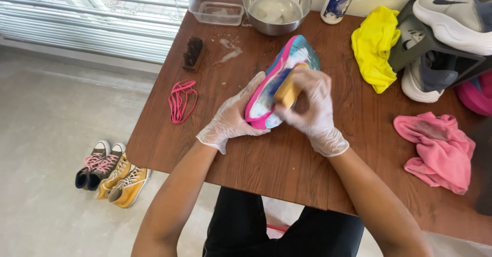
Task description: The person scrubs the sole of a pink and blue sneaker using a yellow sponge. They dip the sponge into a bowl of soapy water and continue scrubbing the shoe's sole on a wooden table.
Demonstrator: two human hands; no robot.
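My left hand [233, 116] grips the shoe [279, 80] sole-up mid-table, right hand [310, 105] clamps the brush [288, 87] on it; wet gloves look slippery, so shoe could twist loose, or suds fling toward the far bowl [277, 5].

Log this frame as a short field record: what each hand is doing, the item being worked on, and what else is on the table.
left hand: gloved, steadies the shoe
right hand: gloved, presses a wooden brush to the sole
shoe: pink and teal, sole up
table: brown wood
nearby: metal bowl, dark brush, pink laces, yellow cloth, pink cloth
floor: two pairs of sneakers
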